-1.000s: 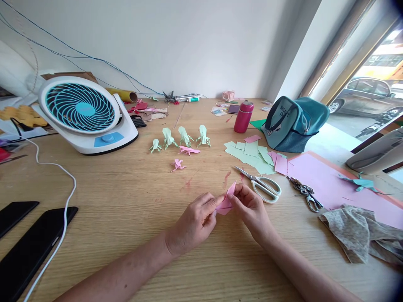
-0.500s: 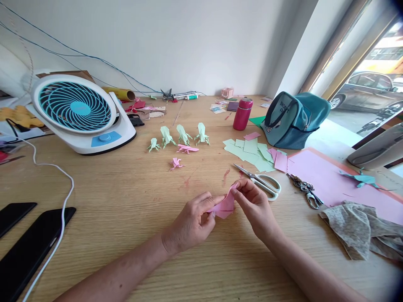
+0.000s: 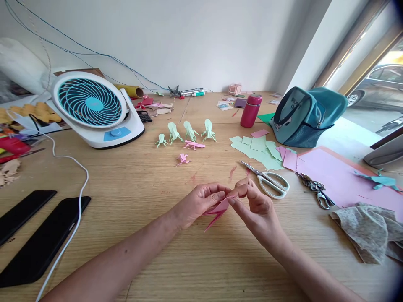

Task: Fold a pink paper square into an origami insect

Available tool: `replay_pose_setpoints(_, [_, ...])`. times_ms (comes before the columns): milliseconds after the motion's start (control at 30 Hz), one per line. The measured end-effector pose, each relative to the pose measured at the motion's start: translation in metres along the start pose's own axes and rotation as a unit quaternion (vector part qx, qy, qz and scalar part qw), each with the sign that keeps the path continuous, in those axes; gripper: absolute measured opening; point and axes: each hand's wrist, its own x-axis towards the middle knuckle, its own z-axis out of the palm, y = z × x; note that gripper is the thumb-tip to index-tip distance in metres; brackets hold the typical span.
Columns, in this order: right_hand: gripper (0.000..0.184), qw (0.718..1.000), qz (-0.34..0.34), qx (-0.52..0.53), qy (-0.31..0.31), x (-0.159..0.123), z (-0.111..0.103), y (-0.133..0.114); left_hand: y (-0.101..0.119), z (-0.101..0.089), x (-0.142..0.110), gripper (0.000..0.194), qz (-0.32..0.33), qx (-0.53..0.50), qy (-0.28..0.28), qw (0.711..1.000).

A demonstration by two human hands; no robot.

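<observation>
A partly folded piece of pink paper (image 3: 219,208) is pinched between my two hands, above the front middle of the table. My left hand (image 3: 204,202) grips its left side, thumb on top. At its upper right edge, the thumb and fingertips of my right hand (image 3: 254,205) press the paper together. Two narrow points of the paper stick out toward the lower left. White-handled scissors (image 3: 273,184) lie just beyond my right hand. Farther back stand several pale green folded paper insects (image 3: 190,131), with a long pink one (image 3: 194,145) and a small pink one (image 3: 183,159) before them.
Cut green paper (image 3: 256,153) and a pink sheet (image 3: 330,178) lie to the right, near keys (image 3: 315,189), a grey cloth (image 3: 362,228) and a teal bag (image 3: 308,117). A red bottle (image 3: 251,110) stands behind. At left are a fan (image 3: 94,110), a white cable (image 3: 82,201) and black flat objects (image 3: 47,239).
The pink paper has been turned and its narrow points now show below. My left thumb has moved up onto its top edge. The whole view has swung slightly left.
</observation>
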Motion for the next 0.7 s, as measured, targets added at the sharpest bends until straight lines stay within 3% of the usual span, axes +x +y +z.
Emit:
replay_pose_setpoints(200, [0.006, 1.000, 0.014, -0.010, 0.005, 0.0008, -0.0006, 0.0044, -0.0047, -0.0025, -0.0012, 0.041, -0.026, -0.033, -0.008, 0.999])
replay_pose_setpoints(467, [0.007, 1.000, 0.025, -0.003, -0.003, 0.0006, -0.0010, 0.0049, -0.0062, -0.0001, -0.0021, 0.034, 0.013, -0.030, -0.016, 0.999])
replay_pose_setpoints(700, [0.010, 1.000, 0.028, -0.001, 0.002, 0.0013, -0.0022, 0.0016, -0.0084, -0.0025, -0.0012, 0.028, -0.002, -0.045, -0.031, 0.999])
